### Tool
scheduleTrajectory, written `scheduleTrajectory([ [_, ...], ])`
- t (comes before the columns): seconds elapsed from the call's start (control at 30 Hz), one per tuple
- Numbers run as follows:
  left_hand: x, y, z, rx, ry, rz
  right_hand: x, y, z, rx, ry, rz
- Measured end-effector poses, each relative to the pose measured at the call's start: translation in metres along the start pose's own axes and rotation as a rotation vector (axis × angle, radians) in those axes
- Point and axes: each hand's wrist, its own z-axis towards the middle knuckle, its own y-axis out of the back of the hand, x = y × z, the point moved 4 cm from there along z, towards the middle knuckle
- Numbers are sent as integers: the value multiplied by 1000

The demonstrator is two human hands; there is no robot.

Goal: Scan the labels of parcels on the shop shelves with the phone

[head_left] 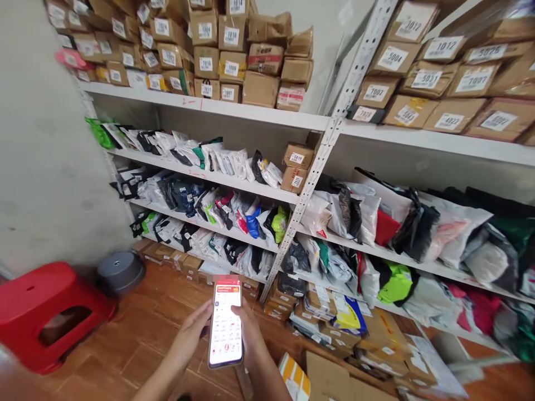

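Both my hands hold a smartphone (pixel 225 328) upright in front of me, its lit screen showing a white page with a red banner and rows of small icons. My left hand (pixel 198 323) is closed along the phone's left edge, its fingers partly hidden behind it. From the right side my right hand (pixel 247 323) grips the phone, with the thumb lying over the upper right of the screen. Beyond the phone stand white metal shelves (pixel 251 114) filled with parcels.
Numbered cardboard boxes (pixel 261 89) line the top shelves. Bagged parcels (pixel 449 223) fill the lower ones. A red plastic stool (pixel 54 278) and a grey round stool (pixel 120 270) stand on the left floor. Cartons (pixel 330 376) lie at the lower right, near my right arm.
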Motion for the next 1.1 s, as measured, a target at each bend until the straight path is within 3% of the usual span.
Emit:
scheduleTrajectory([
  [0.17,-32,46,45,84,62,20,-20,-44,37,-79,82,-28],
  [0.3,-28,69,80,75,141,-35,-33,-53,62,-186,141,-67],
  [0.4,-23,73,99,81,214,-68,-34,-53,74,-242,162,-63],
  [0.5,-25,63,110,157,306,-133,-27,-51,85,-289,169,-22],
  [0.67,-42,33,114,448,627,-179,-8,-41,113,-317,221,19],
  [0.87,-71,-2,163,618,603,-99,37,-23,168,-277,279,-37],
  [1.1,-88,-42,231,650,625,-121,91,6,229,-314,342,-104],
])
